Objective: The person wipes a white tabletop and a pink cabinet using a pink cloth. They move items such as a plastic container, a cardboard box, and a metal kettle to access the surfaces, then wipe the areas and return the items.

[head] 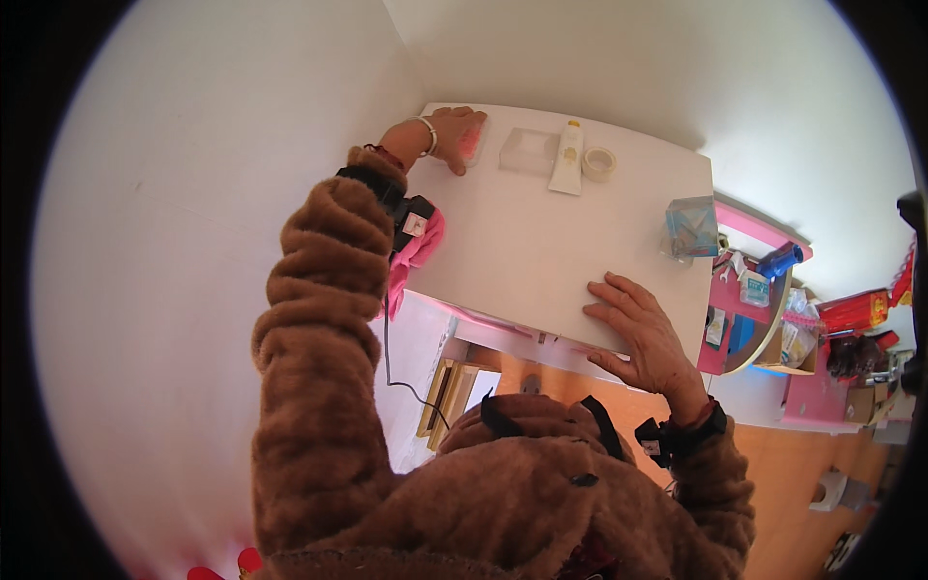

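At the far left corner of the white tabletop (522, 239), my left hand (453, 138) is on a small clear plastic box (473, 141) with pink contents. The thumb lies at its near end and the fingers at its far end; the hand hides part of it. My right hand (641, 337) lies at the table's front edge, fingers spread, holding nothing. Right of the boxed pink item sit an empty-looking clear plastic box (528, 151), a white tube with a yellow cap (569, 159) and a roll of pale tape (599, 164).
A clear and blue box (690, 226) stands near the table's right edge. Pink cloth (417, 250) hangs at the left edge, partly under my left forearm. Beyond the right edge, a pink shelf (747, 304) holds bottles and tools. White walls border the table's left and far sides.
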A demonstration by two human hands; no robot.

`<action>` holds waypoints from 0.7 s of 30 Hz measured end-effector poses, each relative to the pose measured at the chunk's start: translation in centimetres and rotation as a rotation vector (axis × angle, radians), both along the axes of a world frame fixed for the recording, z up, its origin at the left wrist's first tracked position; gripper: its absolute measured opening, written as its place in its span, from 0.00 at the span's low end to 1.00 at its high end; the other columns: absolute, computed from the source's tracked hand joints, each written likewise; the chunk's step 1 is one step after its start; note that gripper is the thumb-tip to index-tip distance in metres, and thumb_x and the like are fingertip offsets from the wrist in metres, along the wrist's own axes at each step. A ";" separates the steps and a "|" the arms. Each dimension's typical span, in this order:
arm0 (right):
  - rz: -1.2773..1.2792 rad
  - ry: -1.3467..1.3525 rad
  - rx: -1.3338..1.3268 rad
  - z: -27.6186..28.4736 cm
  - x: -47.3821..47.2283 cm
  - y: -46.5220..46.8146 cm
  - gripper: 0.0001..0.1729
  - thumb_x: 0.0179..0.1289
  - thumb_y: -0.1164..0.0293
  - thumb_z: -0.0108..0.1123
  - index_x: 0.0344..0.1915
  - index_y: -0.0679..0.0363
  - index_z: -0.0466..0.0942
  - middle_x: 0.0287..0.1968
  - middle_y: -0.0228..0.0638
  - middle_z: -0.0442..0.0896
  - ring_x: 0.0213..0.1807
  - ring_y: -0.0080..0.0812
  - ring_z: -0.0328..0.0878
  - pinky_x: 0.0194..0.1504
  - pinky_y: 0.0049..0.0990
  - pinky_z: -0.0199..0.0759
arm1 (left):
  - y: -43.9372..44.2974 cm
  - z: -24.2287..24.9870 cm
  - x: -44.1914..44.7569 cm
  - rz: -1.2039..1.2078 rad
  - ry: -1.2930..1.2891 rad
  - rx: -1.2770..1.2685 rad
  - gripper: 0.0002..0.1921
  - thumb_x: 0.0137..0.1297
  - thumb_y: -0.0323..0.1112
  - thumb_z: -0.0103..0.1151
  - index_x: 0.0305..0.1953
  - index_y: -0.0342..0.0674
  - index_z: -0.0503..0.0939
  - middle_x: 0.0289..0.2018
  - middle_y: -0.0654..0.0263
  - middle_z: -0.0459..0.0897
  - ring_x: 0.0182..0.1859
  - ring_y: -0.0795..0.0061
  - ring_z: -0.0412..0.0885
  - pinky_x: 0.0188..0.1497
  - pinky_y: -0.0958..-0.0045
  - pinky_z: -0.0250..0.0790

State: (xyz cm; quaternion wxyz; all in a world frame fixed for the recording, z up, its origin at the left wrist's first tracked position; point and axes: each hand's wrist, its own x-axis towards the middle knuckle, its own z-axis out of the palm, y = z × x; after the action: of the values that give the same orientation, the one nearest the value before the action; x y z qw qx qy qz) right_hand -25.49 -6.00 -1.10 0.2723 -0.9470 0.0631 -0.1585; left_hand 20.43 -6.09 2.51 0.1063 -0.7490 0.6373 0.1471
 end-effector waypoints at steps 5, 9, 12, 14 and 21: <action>0.003 -0.010 -0.011 0.0 0.0 -0.1 0.28 0.59 0.56 0.69 0.54 0.60 0.79 0.66 0.40 0.74 0.72 0.49 0.63 0.70 0.43 0.60 | 0.1 -0.2 -1.8 -0.058 -0.082 -0.120 0.58 0.42 0.52 0.74 0.76 0.46 0.55 0.75 0.54 0.56 0.77 0.47 0.52 0.76 0.56 0.52; 0.005 -0.008 -0.011 0.0 0.0 0.0 0.28 0.59 0.55 0.68 0.54 0.60 0.79 0.67 0.40 0.74 0.72 0.49 0.63 0.70 0.44 0.60 | -2.5 -1.9 -5.9 -0.193 0.161 -0.243 0.51 0.48 0.52 0.70 0.73 0.43 0.59 0.72 0.52 0.62 0.74 0.49 0.56 0.77 0.57 0.50; 0.002 -0.013 0.000 -0.2 0.0 0.0 0.28 0.59 0.55 0.68 0.54 0.60 0.79 0.67 0.40 0.73 0.72 0.49 0.63 0.71 0.44 0.59 | -3.4 -2.3 -6.9 -0.205 0.185 -0.220 0.47 0.48 0.51 0.70 0.70 0.42 0.64 0.69 0.53 0.65 0.72 0.52 0.61 0.74 0.59 0.54; -0.001 -0.017 0.000 -0.3 -0.1 0.0 0.28 0.59 0.55 0.68 0.54 0.60 0.79 0.67 0.41 0.73 0.73 0.49 0.62 0.71 0.44 0.59 | -3.6 -2.3 -6.8 -0.196 0.198 -0.210 0.43 0.48 0.50 0.69 0.66 0.42 0.67 0.67 0.54 0.69 0.68 0.53 0.66 0.71 0.59 0.59; 0.009 -0.025 -0.014 -0.5 -0.1 -0.2 0.29 0.59 0.54 0.67 0.54 0.60 0.79 0.67 0.42 0.73 0.73 0.49 0.62 0.71 0.44 0.58 | -2.3 -1.0 -5.2 -0.046 0.131 -0.139 0.29 0.47 0.47 0.69 0.50 0.41 0.74 0.55 0.58 0.77 0.59 0.55 0.74 0.61 0.59 0.67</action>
State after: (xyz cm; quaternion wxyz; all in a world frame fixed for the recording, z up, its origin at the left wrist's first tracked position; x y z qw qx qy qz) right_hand -25.63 -6.22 -1.62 0.2673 -0.9470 0.0543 -0.1694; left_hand 15.27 -8.34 1.47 0.0158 -0.7284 0.6687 0.1487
